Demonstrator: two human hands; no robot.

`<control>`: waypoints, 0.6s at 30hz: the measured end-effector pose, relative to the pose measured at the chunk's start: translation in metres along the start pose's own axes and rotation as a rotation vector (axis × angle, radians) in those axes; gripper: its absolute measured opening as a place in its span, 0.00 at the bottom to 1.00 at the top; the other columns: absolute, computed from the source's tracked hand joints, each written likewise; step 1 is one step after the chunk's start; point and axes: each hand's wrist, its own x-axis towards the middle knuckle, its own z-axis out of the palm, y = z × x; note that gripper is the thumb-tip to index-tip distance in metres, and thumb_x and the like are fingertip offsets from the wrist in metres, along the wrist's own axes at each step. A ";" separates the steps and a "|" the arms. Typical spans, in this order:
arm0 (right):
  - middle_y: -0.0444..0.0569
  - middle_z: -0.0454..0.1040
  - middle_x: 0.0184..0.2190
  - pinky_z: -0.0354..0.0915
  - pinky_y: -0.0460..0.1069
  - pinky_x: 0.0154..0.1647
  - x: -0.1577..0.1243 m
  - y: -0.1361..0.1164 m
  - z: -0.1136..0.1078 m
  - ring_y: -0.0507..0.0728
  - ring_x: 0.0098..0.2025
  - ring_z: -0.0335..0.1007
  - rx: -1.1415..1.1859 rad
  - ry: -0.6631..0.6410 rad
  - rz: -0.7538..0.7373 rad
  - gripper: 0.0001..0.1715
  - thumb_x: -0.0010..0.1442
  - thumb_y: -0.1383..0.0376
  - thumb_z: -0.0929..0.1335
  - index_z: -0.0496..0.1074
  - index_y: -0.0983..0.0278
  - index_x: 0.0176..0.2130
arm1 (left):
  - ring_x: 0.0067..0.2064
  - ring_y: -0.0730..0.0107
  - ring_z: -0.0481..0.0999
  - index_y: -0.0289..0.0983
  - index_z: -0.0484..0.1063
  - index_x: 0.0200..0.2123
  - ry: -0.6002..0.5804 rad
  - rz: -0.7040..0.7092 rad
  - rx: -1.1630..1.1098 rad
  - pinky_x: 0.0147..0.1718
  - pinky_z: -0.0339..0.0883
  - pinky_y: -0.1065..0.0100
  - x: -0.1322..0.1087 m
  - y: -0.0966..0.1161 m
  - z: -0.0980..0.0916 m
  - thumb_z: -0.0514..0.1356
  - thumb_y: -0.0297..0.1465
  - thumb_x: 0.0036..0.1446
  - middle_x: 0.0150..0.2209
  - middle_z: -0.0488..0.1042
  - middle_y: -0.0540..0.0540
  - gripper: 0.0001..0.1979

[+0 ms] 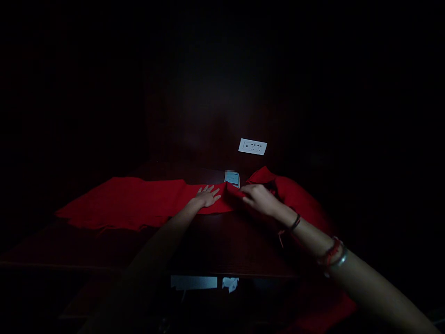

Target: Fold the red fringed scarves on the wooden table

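A long red cloth lies spread over the dark table, from the far left to the middle. My left hand rests flat on it with its fingers spread. Just to the right, my right hand, somewhat blurred, has its fingers curled at the cloth's raised, folded edge. More red fabric is heaped beyond and beside my right wrist and hangs down at the right. Bracelets circle my right wrist and forearm.
A lit phone lies behind the cloth, between my hands. A white socket panel is on the dark wall. Below the table's front edge pale objects show. The surroundings are very dark.
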 end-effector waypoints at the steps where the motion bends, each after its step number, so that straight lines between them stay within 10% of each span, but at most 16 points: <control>1: 0.51 0.71 0.34 0.58 0.45 0.37 -0.006 -0.014 0.009 0.52 0.35 0.66 0.083 -0.076 -0.076 0.12 0.55 0.67 0.59 0.69 0.67 0.37 | 0.59 0.60 0.40 0.42 0.43 0.58 0.044 0.017 -0.002 0.53 0.39 0.56 -0.001 -0.003 -0.003 0.35 0.45 0.56 0.60 0.40 0.45 0.27; 5: 0.47 0.72 0.35 0.59 0.44 0.36 -0.014 -0.036 0.028 0.50 0.34 0.67 0.394 -0.336 -0.244 0.19 0.55 0.57 0.61 0.68 0.65 0.42 | 0.59 0.61 0.41 0.40 0.47 0.57 0.184 -0.047 0.051 0.53 0.40 0.56 -0.016 -0.027 -0.020 0.37 0.40 0.58 0.59 0.41 0.45 0.25; 10: 0.51 0.69 0.40 0.58 0.48 0.42 0.005 -0.015 0.027 0.53 0.41 0.64 0.367 -0.176 -0.080 0.23 0.56 0.55 0.58 0.67 0.66 0.44 | 0.59 0.51 0.36 0.42 0.44 0.58 -0.047 -0.265 0.087 0.52 0.37 0.51 -0.045 -0.047 -0.028 0.40 0.51 0.51 0.60 0.36 0.43 0.33; 13: 0.56 0.66 0.43 0.57 0.50 0.43 0.006 -0.016 0.042 0.57 0.43 0.62 0.233 -0.295 -0.093 0.28 0.51 0.54 0.63 0.64 0.67 0.47 | 0.59 0.54 0.35 0.42 0.42 0.58 -0.103 -0.272 0.101 0.53 0.34 0.52 -0.051 -0.048 -0.020 0.39 0.53 0.50 0.59 0.37 0.43 0.35; 18: 0.53 0.67 0.36 0.57 0.48 0.39 0.000 -0.030 0.075 0.54 0.38 0.62 0.098 -0.199 -0.081 0.11 0.56 0.67 0.60 0.67 0.67 0.38 | 0.58 0.50 0.38 0.42 0.43 0.58 -0.062 -0.284 0.103 0.52 0.35 0.48 -0.045 -0.045 -0.012 0.38 0.54 0.49 0.59 0.38 0.41 0.36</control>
